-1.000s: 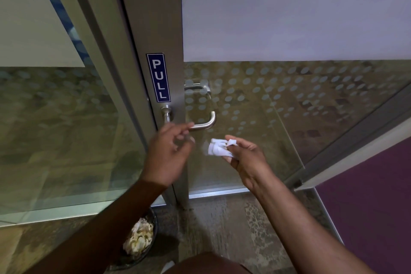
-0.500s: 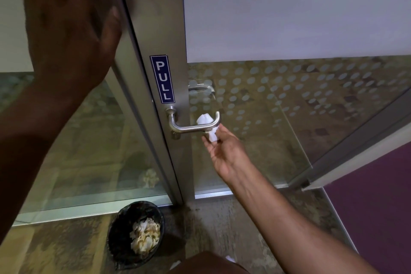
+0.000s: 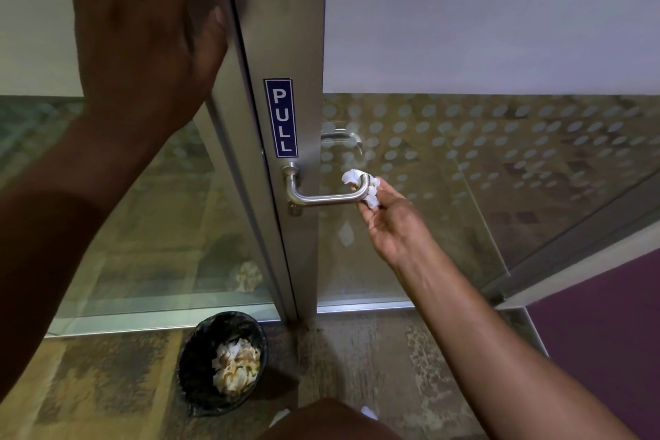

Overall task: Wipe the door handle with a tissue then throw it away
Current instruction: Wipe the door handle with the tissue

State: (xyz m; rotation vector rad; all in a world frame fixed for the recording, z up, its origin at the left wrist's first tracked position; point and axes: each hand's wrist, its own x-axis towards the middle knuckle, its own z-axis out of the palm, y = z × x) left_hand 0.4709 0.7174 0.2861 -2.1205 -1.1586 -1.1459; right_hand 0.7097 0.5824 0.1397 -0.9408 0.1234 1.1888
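Observation:
A brushed steel lever door handle (image 3: 321, 197) sticks out of the metal door stile under a blue PULL sign (image 3: 281, 118). My right hand (image 3: 394, 225) pinches a crumpled white tissue (image 3: 371, 189) and presses it around the handle's outer bent end. My left hand (image 3: 146, 32) lies flat against the left edge of the door stile, high up, fingers spread and holding nothing. A black bin (image 3: 221, 361) lined with a dark bag stands on the floor below the handle, with several crumpled tissues inside.
The door is glass with a frosted dot pattern (image 3: 464, 154), and a second handle (image 3: 339, 137) shows through it on the far side. A purple wall (image 3: 607, 332) stands at the right. My knee (image 3: 328, 421) shows at the bottom edge.
My left hand rose from the handle to the door's edge. My right hand carried the tissue up onto the handle's end and has shifted it slightly around the bend.

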